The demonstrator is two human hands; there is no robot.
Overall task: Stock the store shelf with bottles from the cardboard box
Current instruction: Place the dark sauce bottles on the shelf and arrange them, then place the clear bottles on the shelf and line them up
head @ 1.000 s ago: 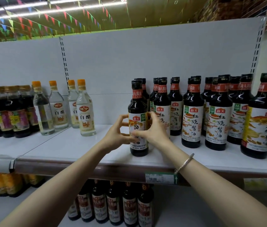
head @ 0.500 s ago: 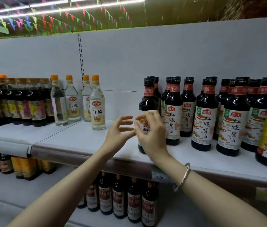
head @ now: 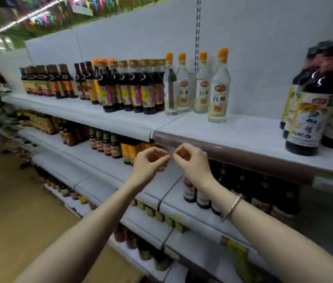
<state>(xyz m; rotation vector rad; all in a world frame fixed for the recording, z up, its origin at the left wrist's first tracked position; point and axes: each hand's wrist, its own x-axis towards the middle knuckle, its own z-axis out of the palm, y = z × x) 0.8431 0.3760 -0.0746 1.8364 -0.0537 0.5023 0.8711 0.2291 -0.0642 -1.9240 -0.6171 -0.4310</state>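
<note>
Hands first: I see my left hand point(head: 150, 163) and right hand point(head: 192, 160) raised side by side in front of the brown front edge of the store shelf point(head: 233, 129), fingertips nearly meeting. Both have fingers loosely curled and hold nothing. A bracelet point(head: 232, 207) circles my right wrist. On the shelf's far right stand the dark soy sauce bottles point(head: 308, 111), upright and crowded close together near the front edge, well apart from my hands. Left of them, beyond a bare stretch of shelf, four clear vinegar bottles point(head: 218, 88) with orange caps stand upright near the back panel. Further left runs a row of dark bottles with pink and yellow labels point(head: 133, 88). Lower shelves point(head: 104, 160) hold more bottles, blurred.
</note>
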